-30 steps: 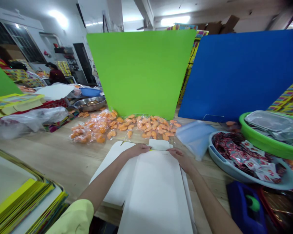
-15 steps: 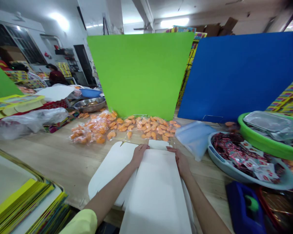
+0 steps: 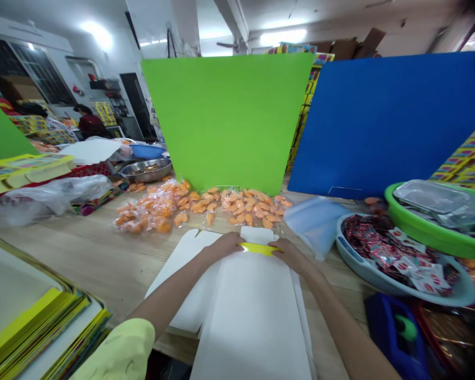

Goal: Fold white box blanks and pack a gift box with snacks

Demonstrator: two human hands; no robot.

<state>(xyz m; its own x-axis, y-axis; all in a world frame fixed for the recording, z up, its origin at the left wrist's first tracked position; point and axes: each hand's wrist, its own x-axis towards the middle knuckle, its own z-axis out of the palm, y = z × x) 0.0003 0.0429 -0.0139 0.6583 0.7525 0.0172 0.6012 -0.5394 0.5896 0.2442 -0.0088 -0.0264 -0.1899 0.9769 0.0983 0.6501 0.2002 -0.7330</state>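
Yellow strip (image 3: 259,248) has appeared between the hands, on the far edge of the white card (image 3: 253,322); left hand (image 3: 222,246) and right hand (image 3: 288,255), fingers half-curled, touch its ends, grip unclear.

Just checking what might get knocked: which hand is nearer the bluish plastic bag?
Right hand: on the white card, just left of the bluish plastic bag. The left hand sits farther left.

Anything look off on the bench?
Loose orange pieces lie scattered across the wooden table at the foot of the green board, some in clear plastic, looking spilled next to the neatly stacked yellow-edged cards.
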